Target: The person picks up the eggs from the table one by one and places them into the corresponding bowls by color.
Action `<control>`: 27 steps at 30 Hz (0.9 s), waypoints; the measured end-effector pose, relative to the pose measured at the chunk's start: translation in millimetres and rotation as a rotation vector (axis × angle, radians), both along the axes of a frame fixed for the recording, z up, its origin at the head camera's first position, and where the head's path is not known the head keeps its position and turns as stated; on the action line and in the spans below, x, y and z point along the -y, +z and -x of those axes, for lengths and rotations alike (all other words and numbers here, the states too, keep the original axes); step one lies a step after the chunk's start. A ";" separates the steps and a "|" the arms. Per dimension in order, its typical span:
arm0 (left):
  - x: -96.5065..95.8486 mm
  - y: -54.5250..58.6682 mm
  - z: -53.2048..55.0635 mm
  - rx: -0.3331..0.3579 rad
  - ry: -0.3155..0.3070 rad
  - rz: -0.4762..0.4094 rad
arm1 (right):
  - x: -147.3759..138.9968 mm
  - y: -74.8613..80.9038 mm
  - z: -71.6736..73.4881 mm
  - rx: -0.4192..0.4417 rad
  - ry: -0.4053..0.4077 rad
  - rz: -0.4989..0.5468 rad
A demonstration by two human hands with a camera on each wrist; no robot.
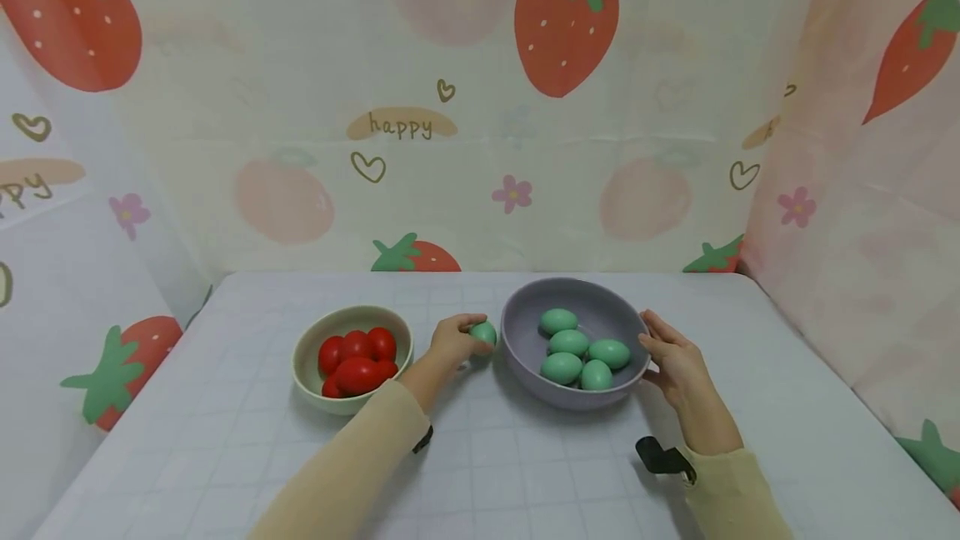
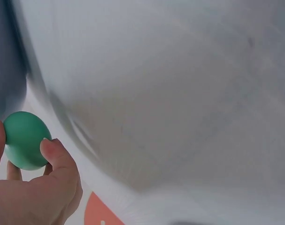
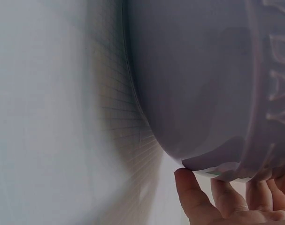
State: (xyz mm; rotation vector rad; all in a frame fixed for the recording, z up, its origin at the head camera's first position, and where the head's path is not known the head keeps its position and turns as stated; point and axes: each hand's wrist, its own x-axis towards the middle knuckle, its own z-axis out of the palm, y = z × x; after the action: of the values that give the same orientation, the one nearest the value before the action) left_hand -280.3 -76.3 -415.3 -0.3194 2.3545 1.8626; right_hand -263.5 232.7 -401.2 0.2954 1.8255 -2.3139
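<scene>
My left hand (image 1: 457, 340) pinches a green egg (image 2: 27, 140) between thumb and fingers, just left of the purple bowl (image 1: 517, 348). Low over the white tabletop, this egg is outside the bowl. Inside the bowl lie several green eggs (image 1: 567, 343). On the bowl's right side, my right hand (image 1: 678, 365) holds the rim and wall. Raised letters show on the bowl's outer wall in the right wrist view, with fingertips (image 3: 222, 190) against its side. Left of my left hand stands a pale green bowl (image 1: 302, 361) with several glossy red eggs (image 1: 358, 375).
A white grid-patterned cloth covers the table (image 1: 525, 473). Behind it and along both sides hangs a curtain (image 1: 480, 190) printed with strawberries, hearts and flowers. The left forearm passes close to the right side of the pale green bowl.
</scene>
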 end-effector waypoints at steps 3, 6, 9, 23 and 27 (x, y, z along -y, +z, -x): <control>1.3 3.2 -2.5 -0.019 -0.004 -0.024 | -0.4 -0.6 0.6 0.001 0.001 0.003; 2.1 5.9 -4.8 -0.032 0.000 -0.046 | -0.1 -0.6 0.9 0.007 -0.005 0.012; 2.5 8.2 -7.4 -0.044 0.007 -0.061 | 0.7 0.0 0.5 0.009 -0.012 0.016; 2.7 24.3 -19.2 -0.086 0.027 -0.106 | 1.9 -1.7 3.2 0.001 -0.013 0.019; 1.8 28.9 -21.4 -0.080 0.022 -0.120 | -2.8 -11.1 6.0 -0.032 -0.022 0.019</control>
State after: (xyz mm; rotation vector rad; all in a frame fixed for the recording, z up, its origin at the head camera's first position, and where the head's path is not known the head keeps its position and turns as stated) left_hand -258.9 -78.1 -386.4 -0.2644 2.2848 2.0531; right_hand -269.5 235.4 -412.3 0.2791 1.8227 -2.3630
